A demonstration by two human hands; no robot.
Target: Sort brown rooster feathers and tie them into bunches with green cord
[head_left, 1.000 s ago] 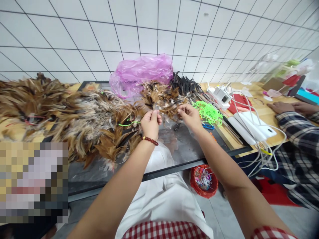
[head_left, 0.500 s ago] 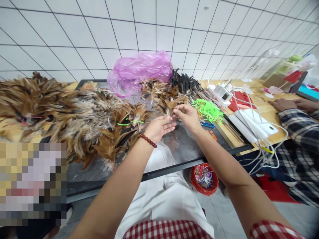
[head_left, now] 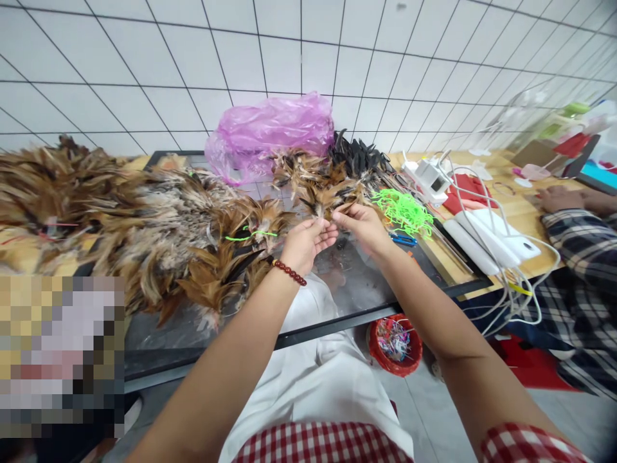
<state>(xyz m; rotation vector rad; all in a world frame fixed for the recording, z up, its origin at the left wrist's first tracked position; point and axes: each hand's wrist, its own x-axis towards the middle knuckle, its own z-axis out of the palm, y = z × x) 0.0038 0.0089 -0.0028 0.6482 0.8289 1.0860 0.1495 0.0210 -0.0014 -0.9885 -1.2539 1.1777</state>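
Observation:
My left hand (head_left: 307, 241), with a bead bracelet (head_left: 289, 272) at its wrist, pinches thumb against forefinger, its other fingers loosely curled. Close beside it my right hand (head_left: 361, 225) is closed in a pinch too, the fingertips of both almost touching. Whatever lies between them is too small to make out. Just beyond the fingertips is a small pile of brown feathers (head_left: 321, 196). Left of my hands spreads a large heap of brown and pale feathers (head_left: 168, 218), with a green string (head_left: 250, 235) on it. Bright green strings (head_left: 405, 212) lie right of my right hand.
A pink plastic bag (head_left: 274, 132) and black feathers (head_left: 359, 157) sit at the back by the tiled wall. White cables (head_left: 506, 225) and a power strip (head_left: 429, 180) lie to the right, near another person's sleeve (head_left: 585, 231). A red bin (head_left: 396, 366) stands below the table edge (head_left: 337, 325).
Both hands stay together in nearly the same place. My fingertips have shifted very slightly, and the whole view has moved a little.

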